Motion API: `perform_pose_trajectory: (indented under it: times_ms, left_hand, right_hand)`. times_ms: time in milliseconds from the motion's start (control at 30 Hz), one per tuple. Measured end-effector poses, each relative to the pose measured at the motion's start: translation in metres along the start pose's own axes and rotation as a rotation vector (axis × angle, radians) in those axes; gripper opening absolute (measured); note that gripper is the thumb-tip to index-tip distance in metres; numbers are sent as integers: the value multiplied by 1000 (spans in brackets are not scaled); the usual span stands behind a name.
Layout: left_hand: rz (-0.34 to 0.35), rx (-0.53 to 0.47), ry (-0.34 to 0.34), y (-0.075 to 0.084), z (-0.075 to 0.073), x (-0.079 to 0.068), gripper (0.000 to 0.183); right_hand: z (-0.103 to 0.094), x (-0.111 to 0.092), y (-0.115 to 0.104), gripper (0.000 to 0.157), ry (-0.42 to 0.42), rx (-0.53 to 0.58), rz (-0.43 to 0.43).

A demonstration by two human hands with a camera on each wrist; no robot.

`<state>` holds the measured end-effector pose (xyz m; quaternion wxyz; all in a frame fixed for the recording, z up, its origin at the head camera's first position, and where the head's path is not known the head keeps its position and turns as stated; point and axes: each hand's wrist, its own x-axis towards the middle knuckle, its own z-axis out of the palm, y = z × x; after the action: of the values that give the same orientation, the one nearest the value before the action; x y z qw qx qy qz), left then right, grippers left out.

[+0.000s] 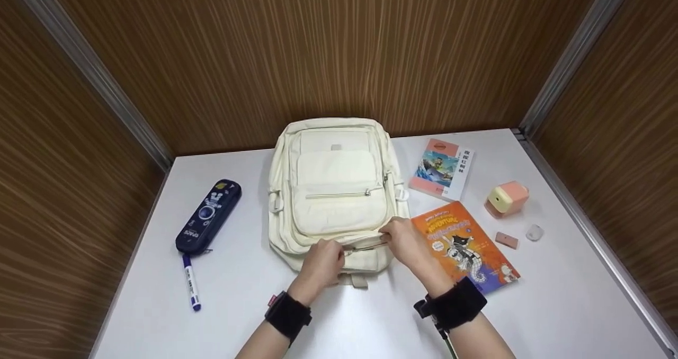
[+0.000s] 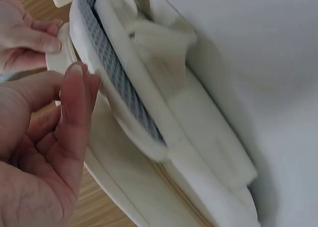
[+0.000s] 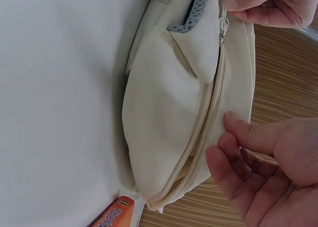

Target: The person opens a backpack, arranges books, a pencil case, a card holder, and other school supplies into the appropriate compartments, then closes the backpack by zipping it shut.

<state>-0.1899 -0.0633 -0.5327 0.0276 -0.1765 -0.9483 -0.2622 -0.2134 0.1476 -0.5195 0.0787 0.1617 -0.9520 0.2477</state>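
Observation:
A cream backpack (image 1: pixel 339 211) lies front side up on the table, its near end toward me. My left hand (image 1: pixel 322 263) pinches the backpack's near edge with thumb and forefinger, close beside a metal zipper slider (image 3: pixel 223 26). To the right, my right hand (image 1: pixel 407 240) grips the fabric flap along the same zipper. Between that flap and the back panel, the zipper (image 3: pixel 201 130) gapes on the right side in the right wrist view. Grey mesh padding (image 2: pixel 117 70) shows on a strap underneath in the left wrist view.
Left of the backpack lie a dark blue pencil case (image 1: pixel 209 216) and a marker (image 1: pixel 191 285). On the right are a small book (image 1: pixel 439 168), an orange book (image 1: pixel 466 248) partly under my right forearm, a pencil sharpener (image 1: pixel 507 198), an eraser (image 1: pixel 507 240) and a small clear item (image 1: pixel 534 232).

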Motion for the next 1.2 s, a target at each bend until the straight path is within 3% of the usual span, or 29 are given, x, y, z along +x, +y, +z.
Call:
perform_pose_trajectory:
  times_ms: [200,300,533,700,900,1200]
  left_hand:
    - [48,45,20,-20,-17,-10,29]
    - [8,82,22,-26,-23,-12,31]
    - [-81,174,-26,-26,-19,-14,21]
    - [-96,167,34,-24,-10,-12,17]
    - [-44,202,167,-26,4,-11,18]
    - [-2,383,256,-26,15,-13,18]
  right_hand:
    - [-2,-1,0,16,21,18,10]
    - [-1,-5,1,15,38,-23,-5]
    - [14,-13,-5,10,93,-235,-153]
    - [23,-11,-14,14,139,-259,-240]
    - [38,-1,-28,14,106,-212,-300]
    - [52,14,-43,12,66,-202,-314]
